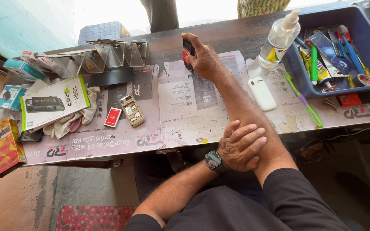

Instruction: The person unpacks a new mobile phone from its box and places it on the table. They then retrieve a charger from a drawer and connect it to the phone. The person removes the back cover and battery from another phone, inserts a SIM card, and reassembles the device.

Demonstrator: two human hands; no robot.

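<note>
We reach our right hand (205, 60) across the grey printed work mat (180, 115) and clench its fingers around a small black and red phone-like device (187, 53), held upright at the far edge of that mat, near its middle; our left hand (240, 147), with a dark smartwatch (213, 160) on its wrist, grips nothing and lies flat with spread fingers on our own right forearm, just off the mat's near edge. On the mat, right of the held device, lies a white keypad phone (262, 93), and further right a green and purple toothbrush (303, 100). At the mat's far right corner stands a clear spray bottle (278, 39) beside a blue plastic tray (367, 47) full of tools. Left of the held device, on the mat, lie an opened phone body with no back cover (132, 110) and a red flat battery (113, 117)
</note>
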